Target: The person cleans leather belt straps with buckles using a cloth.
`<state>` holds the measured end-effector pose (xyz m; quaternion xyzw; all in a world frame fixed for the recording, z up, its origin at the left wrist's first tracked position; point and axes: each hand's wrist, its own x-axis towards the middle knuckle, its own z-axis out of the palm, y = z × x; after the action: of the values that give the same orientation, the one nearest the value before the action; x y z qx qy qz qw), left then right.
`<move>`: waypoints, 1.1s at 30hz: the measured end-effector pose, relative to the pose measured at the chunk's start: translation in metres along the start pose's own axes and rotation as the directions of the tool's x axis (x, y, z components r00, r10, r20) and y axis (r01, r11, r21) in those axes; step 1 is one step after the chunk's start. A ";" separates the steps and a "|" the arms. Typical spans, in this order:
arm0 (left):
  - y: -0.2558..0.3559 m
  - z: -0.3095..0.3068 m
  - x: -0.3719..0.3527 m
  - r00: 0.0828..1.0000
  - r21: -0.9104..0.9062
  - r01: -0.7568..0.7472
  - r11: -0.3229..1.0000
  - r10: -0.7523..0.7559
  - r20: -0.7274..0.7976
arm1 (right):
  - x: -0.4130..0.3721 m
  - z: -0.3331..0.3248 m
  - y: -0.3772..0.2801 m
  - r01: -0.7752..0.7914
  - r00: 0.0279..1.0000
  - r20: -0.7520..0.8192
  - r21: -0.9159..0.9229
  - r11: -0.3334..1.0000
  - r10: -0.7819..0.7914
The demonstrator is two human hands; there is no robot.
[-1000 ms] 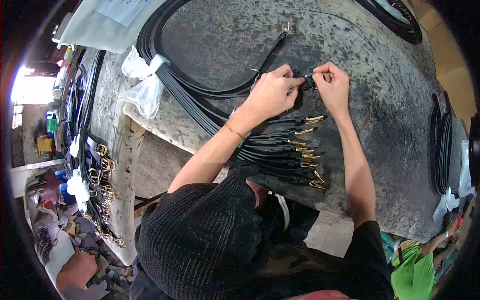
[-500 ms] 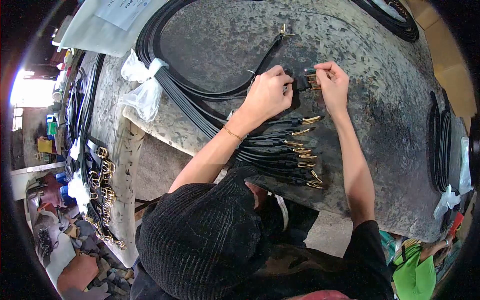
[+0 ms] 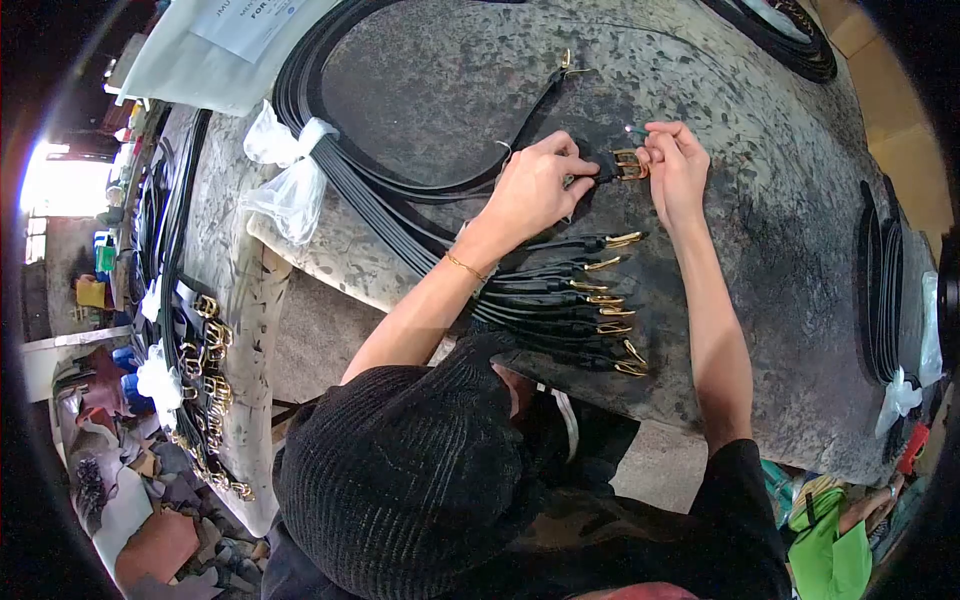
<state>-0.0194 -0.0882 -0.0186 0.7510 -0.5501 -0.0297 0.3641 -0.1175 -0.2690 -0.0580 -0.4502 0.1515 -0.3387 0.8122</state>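
Mixed scraps [image 3: 155, 538] lie heaped at the lower left.

The one view, from the head camera, looks steeply down and forward from above the person's dark cap [image 3: 400, 470], which looms large and close at the bottom. The hands, left hand [image 3: 535, 185] and right hand [image 3: 683, 172], sit farther off, above the middle, over the tabletop [image 3: 790, 260]. The very wide lens bows straight edges and darkens the rim, taking in floor scraps [image 3: 160, 540] at lower left and another person [image 3: 830, 545] at lower right.
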 end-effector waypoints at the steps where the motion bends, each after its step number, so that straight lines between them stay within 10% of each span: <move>1: -0.001 0.001 -0.001 1.000 0.001 0.001 1.000 -0.001 0.000 | 0.000 0.000 0.000 -0.001 1.000 0.000 0.001 1.000 0.001; 10: 0.007 0.001 0.001 0.994 -0.052 0.108 0.993 -0.108 -0.004 | -0.002 0.000 0.000 0.017 0.999 0.052 -0.061 0.998 -0.014; 12: -0.001 0.000 0.003 0.992 -0.075 0.127 0.989 -0.125 0.031 | -0.006 0.003 0.000 0.134 0.983 0.176 -0.451 0.882 -0.060; 20: -0.008 0.000 0.003 0.983 -0.130 0.184 0.974 -0.182 0.029 | -0.017 0.015 -0.008 0.192 0.956 0.293 -0.677 0.710 0.021; 33: -0.004 -0.004 0.005 0.968 -0.156 0.249 0.956 -0.248 0.025 | -0.013 0.009 -0.003 0.141 0.974 0.227 -0.577 0.804 -0.008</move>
<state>-0.0125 -0.0904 -0.0165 0.7828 -0.4482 -0.1208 0.4145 -0.1231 -0.2549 -0.0515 -0.7191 0.1433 -0.2565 0.6297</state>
